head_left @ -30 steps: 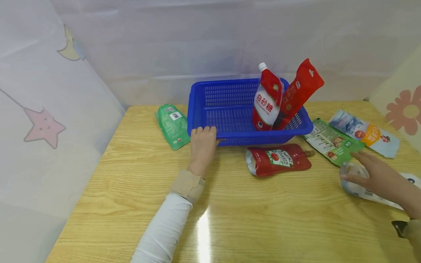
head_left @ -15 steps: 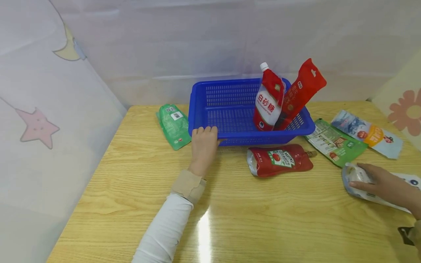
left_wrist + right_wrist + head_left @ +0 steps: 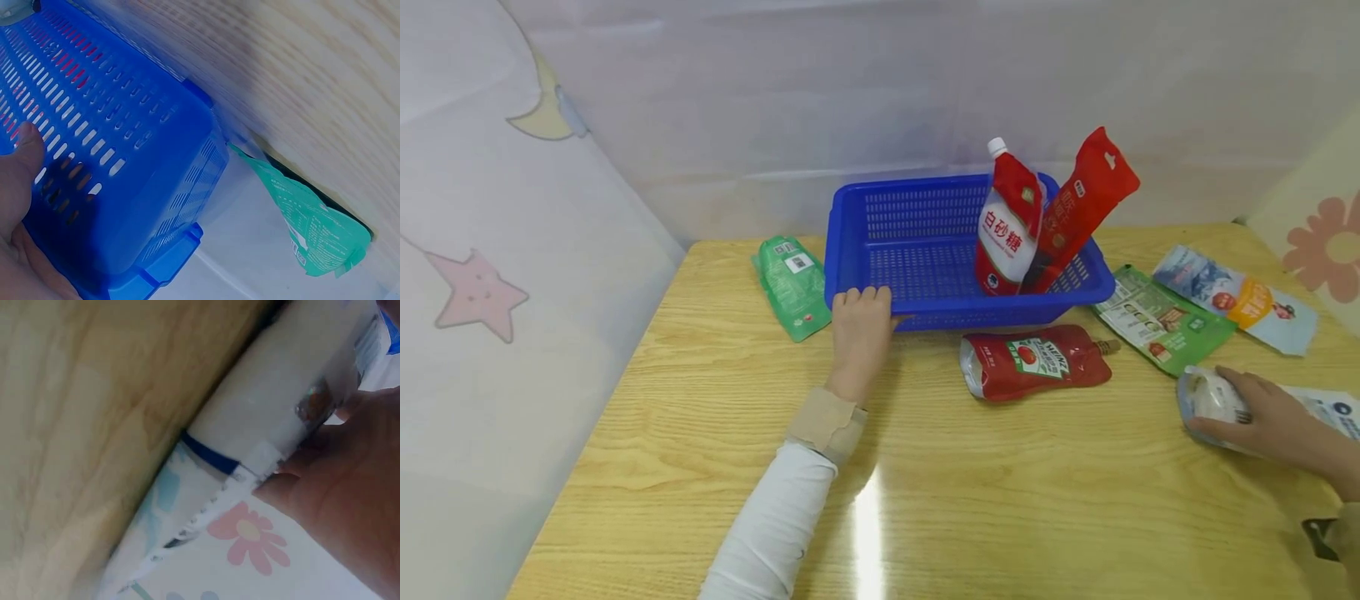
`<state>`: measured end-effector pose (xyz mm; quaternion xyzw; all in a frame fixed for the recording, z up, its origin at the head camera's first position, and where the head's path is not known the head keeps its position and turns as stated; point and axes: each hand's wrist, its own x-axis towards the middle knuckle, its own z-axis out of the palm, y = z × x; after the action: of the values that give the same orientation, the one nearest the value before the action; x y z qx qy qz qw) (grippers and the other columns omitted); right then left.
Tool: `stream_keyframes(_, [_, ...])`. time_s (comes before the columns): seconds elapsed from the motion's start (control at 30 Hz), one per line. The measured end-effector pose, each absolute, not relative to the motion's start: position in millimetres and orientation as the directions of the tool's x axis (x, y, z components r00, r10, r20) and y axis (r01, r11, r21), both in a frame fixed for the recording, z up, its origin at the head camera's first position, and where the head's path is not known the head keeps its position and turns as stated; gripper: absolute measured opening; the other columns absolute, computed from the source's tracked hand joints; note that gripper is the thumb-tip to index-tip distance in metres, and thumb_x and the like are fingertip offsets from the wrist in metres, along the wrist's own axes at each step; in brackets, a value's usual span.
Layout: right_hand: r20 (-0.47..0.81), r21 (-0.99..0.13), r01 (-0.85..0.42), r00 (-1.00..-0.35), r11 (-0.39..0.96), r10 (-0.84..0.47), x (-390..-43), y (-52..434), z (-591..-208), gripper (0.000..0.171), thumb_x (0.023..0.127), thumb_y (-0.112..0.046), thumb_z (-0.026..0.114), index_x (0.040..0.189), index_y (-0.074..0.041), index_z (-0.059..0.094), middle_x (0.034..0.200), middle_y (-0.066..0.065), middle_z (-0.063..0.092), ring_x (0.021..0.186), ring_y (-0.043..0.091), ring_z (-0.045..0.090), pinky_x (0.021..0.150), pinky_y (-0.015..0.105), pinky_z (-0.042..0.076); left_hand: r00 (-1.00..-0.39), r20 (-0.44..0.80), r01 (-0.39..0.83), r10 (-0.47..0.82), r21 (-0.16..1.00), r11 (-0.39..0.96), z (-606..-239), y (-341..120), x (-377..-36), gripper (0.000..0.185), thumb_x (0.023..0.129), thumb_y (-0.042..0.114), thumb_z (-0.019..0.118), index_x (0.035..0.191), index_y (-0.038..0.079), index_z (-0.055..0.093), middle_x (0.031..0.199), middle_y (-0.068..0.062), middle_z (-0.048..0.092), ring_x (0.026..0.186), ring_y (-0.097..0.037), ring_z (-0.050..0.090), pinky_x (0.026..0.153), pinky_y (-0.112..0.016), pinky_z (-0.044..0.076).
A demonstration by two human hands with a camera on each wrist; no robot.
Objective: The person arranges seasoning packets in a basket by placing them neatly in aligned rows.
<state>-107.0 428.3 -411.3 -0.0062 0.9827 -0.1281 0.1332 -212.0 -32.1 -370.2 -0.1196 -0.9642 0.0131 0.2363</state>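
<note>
My left hand (image 3: 861,337) grips the front rim of a blue plastic basket (image 3: 850,242), fingers over the edge and thumb on the outside wall in the left wrist view. Inside the basket's right part, a red and white sugar pouch (image 3: 1009,233) with a white cap stands upright, and a red packet (image 3: 1086,200) leans behind it. At the right, my right hand (image 3: 1273,421) holds a white, partly clear packet (image 3: 1213,400) by its bulging end; its flat end lies toward the right edge. The right wrist view shows this packet (image 3: 250,425) close to the tabletop, fingers partly hidden behind it.
A red Heinz ketchup pouch (image 3: 1037,364) lies in front of the basket. Left of it is a green packet (image 3: 793,287). To the right lie another green packet (image 3: 1165,321) and a blue-white one with orange (image 3: 1236,298). A white sheeted wall (image 3: 737,100) stands behind.
My right hand has lowered from above the white packet and taken hold of its rounded end. The left hand stays on the basket rim.
</note>
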Motion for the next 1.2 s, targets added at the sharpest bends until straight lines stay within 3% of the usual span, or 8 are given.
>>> stream_keyframes(0.27, [-0.190, -0.213, 0.040, -0.982, 0.976, -0.001, -104, 420, -415, 0.089, 0.091, -0.044, 0.058, 0.133, 0.026, 0.022, 0.120, 0.056, 0.027, 0.106, 0.066, 0.031, 0.087, 0.074, 0.032, -0.852, 0.471, 0.227, 0.230, -0.065, 0.972, -371, -32, -213, 0.036, 0.079, 0.046, 0.070, 0.089, 0.012, 0.067, 0.080, -0.002, 0.070, 0.074, -0.021, 0.061, 0.072, -0.031, 0.045])
stream_keyframes(0.53, [-0.204, -0.197, 0.185, -0.968, 0.963, 0.144, -105, 407, -413, 0.110, 0.086, -0.061, 0.056, 0.132, 0.031, 0.016, 0.118, 0.055, 0.025, 0.106, 0.066, 0.029, 0.087, 0.073, 0.032, -0.863, 0.451, 0.226, 0.227, -0.056, 0.972, -370, -33, -212, 0.035, 0.080, 0.045, 0.069, 0.091, 0.012, 0.066, 0.085, -0.002, 0.071, 0.079, -0.022, 0.062, 0.074, -0.032, 0.045])
stream_keyframes(0.63, [-0.274, -0.161, 0.333, -0.919, 0.929, 0.282, -102, 398, -408, 0.113, 0.084, -0.066, 0.053, 0.130, 0.031, 0.017, 0.116, 0.059, 0.021, 0.106, 0.069, 0.025, 0.086, 0.074, 0.031, -0.863, 0.448, 0.235, 0.234, -0.056, 0.971, -371, -33, -213, 0.034, 0.081, 0.043, 0.070, 0.093, 0.012, 0.067, 0.086, -0.002, 0.071, 0.079, -0.021, 0.062, 0.074, -0.032, 0.045])
stream_keyframes(0.73, [-0.382, -0.140, 0.497, -0.825, 0.856, 0.416, -101, 389, -401, 0.120, 0.082, -0.071, 0.049, 0.134, 0.028, 0.005, 0.121, 0.063, 0.009, 0.115, 0.074, 0.015, 0.090, 0.076, 0.028, -0.861, 0.449, 0.239, 0.238, -0.056, 0.970, -371, -32, -213, 0.034, 0.081, 0.043, 0.070, 0.094, 0.012, 0.067, 0.085, -0.002, 0.071, 0.078, -0.021, 0.062, 0.073, -0.032, 0.044])
stream_keyframes(0.83, [-0.462, -0.163, 0.585, -0.757, 0.794, 0.463, -102, 381, -394, 0.123, 0.083, -0.071, 0.047, 0.137, 0.022, -0.011, 0.127, 0.062, -0.009, 0.123, 0.076, -0.001, 0.095, 0.079, 0.023, -0.862, 0.449, 0.238, 0.235, -0.051, 0.970, -371, -32, -213, 0.033, 0.081, 0.043, 0.069, 0.093, 0.012, 0.067, 0.084, -0.002, 0.070, 0.077, -0.021, 0.061, 0.073, -0.032, 0.044])
stream_keyframes(0.93, [-0.488, -0.163, 0.607, -0.735, 0.778, 0.471, -102, 377, -390, 0.122, 0.085, -0.070, 0.046, 0.137, 0.021, -0.016, 0.128, 0.061, -0.014, 0.123, 0.076, -0.006, 0.098, 0.079, 0.019, -0.862, 0.447, 0.240, 0.237, -0.050, 0.970, -371, -32, -213, 0.033, 0.081, 0.042, 0.070, 0.093, 0.012, 0.066, 0.084, -0.003, 0.070, 0.078, -0.021, 0.061, 0.074, -0.032, 0.044])
stream_keyframes(1.2, [-0.495, -0.112, 0.569, -0.743, 0.815, 0.451, -103, 377, -394, 0.115, 0.088, -0.070, 0.036, 0.136, 0.021, -0.015, 0.125, 0.063, -0.002, 0.120, 0.077, 0.005, 0.101, 0.075, 0.021, -0.852, 0.471, 0.233, 0.227, -0.046, 0.971, -372, -31, -213, 0.033, 0.078, 0.042, 0.072, 0.090, 0.012, 0.066, 0.084, -0.003, 0.070, 0.077, -0.021, 0.061, 0.072, -0.031, 0.044])
